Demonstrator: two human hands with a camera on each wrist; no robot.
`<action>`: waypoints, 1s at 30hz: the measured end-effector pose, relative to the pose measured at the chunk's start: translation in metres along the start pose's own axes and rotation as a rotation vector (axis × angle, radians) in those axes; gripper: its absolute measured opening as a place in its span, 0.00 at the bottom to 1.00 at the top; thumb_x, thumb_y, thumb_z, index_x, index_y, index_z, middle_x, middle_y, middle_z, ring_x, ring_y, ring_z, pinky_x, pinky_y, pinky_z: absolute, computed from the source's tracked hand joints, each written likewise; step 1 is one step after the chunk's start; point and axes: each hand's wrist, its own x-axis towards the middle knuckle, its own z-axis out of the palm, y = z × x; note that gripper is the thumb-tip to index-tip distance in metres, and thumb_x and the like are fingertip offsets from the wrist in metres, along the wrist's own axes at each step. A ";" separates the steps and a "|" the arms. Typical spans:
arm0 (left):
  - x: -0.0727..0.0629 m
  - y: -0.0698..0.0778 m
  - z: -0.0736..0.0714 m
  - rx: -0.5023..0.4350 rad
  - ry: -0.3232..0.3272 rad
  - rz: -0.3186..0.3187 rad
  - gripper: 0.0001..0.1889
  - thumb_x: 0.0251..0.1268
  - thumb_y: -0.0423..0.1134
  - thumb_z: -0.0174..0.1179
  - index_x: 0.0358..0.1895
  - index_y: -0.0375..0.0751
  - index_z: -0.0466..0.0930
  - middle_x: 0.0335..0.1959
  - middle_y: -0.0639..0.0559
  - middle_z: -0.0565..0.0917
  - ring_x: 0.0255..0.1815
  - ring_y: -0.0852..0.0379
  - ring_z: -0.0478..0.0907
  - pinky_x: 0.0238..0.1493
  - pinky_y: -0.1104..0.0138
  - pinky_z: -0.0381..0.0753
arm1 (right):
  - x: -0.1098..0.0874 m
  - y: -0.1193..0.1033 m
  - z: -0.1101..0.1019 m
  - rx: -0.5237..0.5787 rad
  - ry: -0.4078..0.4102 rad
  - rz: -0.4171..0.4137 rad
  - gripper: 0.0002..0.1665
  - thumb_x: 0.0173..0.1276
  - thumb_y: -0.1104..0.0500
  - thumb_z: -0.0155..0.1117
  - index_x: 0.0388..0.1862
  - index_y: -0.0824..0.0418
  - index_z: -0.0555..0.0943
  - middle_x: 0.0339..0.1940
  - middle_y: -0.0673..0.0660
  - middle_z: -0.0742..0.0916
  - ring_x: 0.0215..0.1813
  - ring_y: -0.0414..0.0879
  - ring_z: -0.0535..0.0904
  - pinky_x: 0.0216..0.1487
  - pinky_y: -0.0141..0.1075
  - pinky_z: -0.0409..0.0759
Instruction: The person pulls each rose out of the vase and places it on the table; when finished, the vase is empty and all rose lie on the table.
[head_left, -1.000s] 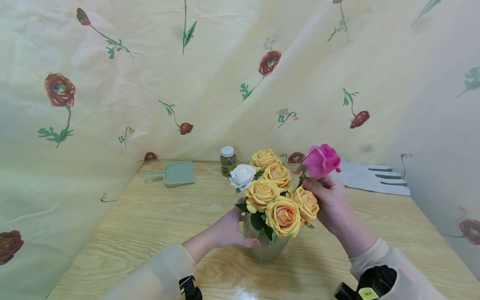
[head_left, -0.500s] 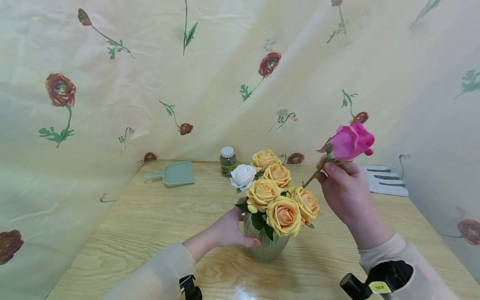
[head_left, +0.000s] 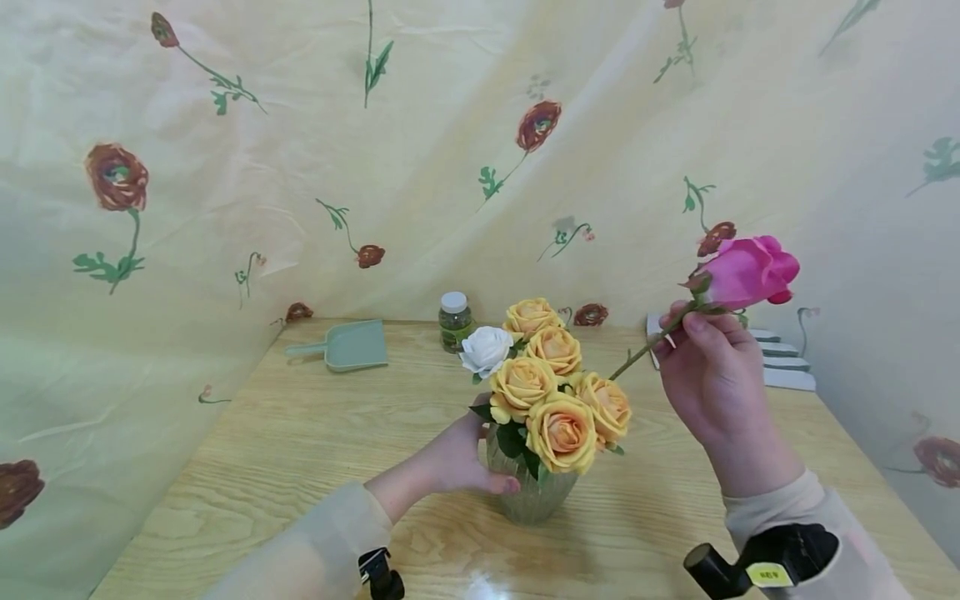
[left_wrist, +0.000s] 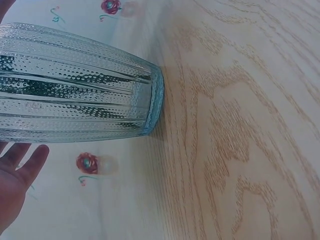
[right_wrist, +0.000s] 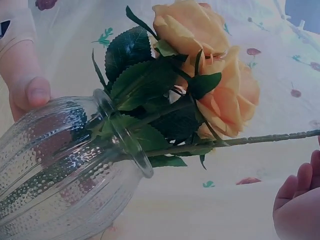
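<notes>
My left hand [head_left: 459,457] grips the left side of a ribbed clear glass vase [head_left: 534,502], thumb across its front. In the left wrist view the vase [left_wrist: 75,95] stands with its base on the table. Several yellow roses [head_left: 564,433] and one white rose [head_left: 486,352] fill it. Up to the right, my right hand [head_left: 716,387] pinches the stem of a pink rose [head_left: 750,271] just under the bloom. That stem [right_wrist: 260,139] slants down to the vase's mouth among dark leaves in the right wrist view; its lower end is hidden.
A pale green dustpan [head_left: 357,346] lies at the back left of the wooden table [head_left: 300,433]. Behind the vase stands a small white-capped jar [head_left: 455,323]. A flat white slotted piece [head_left: 787,379] lies at the back right, partly behind my right hand. Flower-printed cloth hangs behind.
My right hand has moved up and to the right with the pink rose, drawing more of its stem out of the bouquet. The left hand has stayed on the vase.
</notes>
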 end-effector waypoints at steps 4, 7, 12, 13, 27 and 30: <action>0.000 -0.001 -0.001 0.022 -0.001 -0.008 0.51 0.46 0.40 0.72 0.72 0.44 0.48 0.70 0.51 0.56 0.67 0.57 0.59 0.62 0.58 0.66 | -0.002 -0.001 -0.004 0.031 0.027 -0.023 0.14 0.69 0.75 0.44 0.39 0.74 0.80 0.37 0.64 0.83 0.41 0.53 0.77 0.40 0.38 0.75; 0.000 -0.002 -0.002 0.036 -0.008 0.004 0.52 0.46 0.42 0.72 0.73 0.47 0.47 0.70 0.53 0.58 0.67 0.58 0.60 0.63 0.59 0.65 | -0.004 -0.001 -0.006 0.046 0.082 -0.022 0.14 0.70 0.75 0.45 0.38 0.74 0.80 0.36 0.64 0.83 0.40 0.53 0.77 0.39 0.38 0.74; 0.001 -0.001 -0.004 0.070 -0.020 0.064 0.53 0.45 0.45 0.72 0.73 0.51 0.45 0.69 0.56 0.60 0.68 0.59 0.58 0.66 0.60 0.60 | -0.013 -0.001 -0.011 0.118 0.164 -0.010 0.14 0.72 0.72 0.43 0.37 0.75 0.79 0.34 0.64 0.82 0.38 0.53 0.77 0.39 0.38 0.73; 0.001 -0.001 -0.004 0.083 -0.022 0.078 0.53 0.44 0.45 0.72 0.73 0.52 0.46 0.69 0.56 0.60 0.69 0.59 0.57 0.67 0.59 0.59 | -0.015 -0.001 -0.013 0.140 0.176 -0.011 0.15 0.72 0.72 0.42 0.36 0.75 0.79 0.34 0.64 0.82 0.37 0.53 0.76 0.39 0.39 0.73; 0.001 -0.001 -0.003 0.106 -0.030 0.160 0.54 0.46 0.46 0.70 0.73 0.62 0.40 0.71 0.60 0.56 0.71 0.60 0.52 0.68 0.57 0.56 | -0.023 -0.003 -0.020 0.264 0.268 -0.045 0.17 0.75 0.66 0.41 0.37 0.73 0.78 0.32 0.64 0.82 0.36 0.53 0.76 0.38 0.38 0.71; 0.002 -0.002 -0.003 0.108 -0.030 0.168 0.55 0.46 0.46 0.70 0.74 0.61 0.38 0.72 0.59 0.54 0.71 0.59 0.51 0.68 0.57 0.56 | -0.021 -0.006 -0.018 0.285 0.292 -0.049 0.17 0.75 0.65 0.41 0.36 0.73 0.77 0.32 0.63 0.81 0.36 0.54 0.76 0.37 0.38 0.71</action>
